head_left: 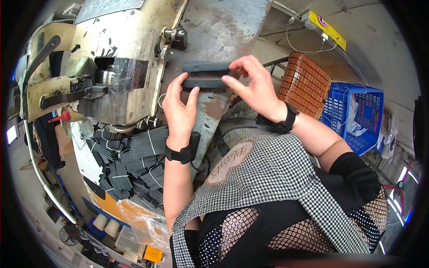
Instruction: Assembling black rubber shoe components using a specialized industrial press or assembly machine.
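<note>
Standing along the left edge of the metal worktop [223,27], a big cream machine [129,35] is the largest thing. Its body has many dark specks. Well apart from the right edge of the worktop, there is a blue plastic crate [364,107]. Beside the left edge, toward the near corner, lies a heap of dark bundles [138,147], tied with pale bands. The left hand [181,111] and the right hand [258,87] are over the worktop, each with thumb and forefinger spread. Between them are two dark strips [205,83], side by side, nearer to the worktop's near edge than to its far edge. The fingertips are at both ends of the strips; I cannot tell whether they pinch them firmly.
</note>
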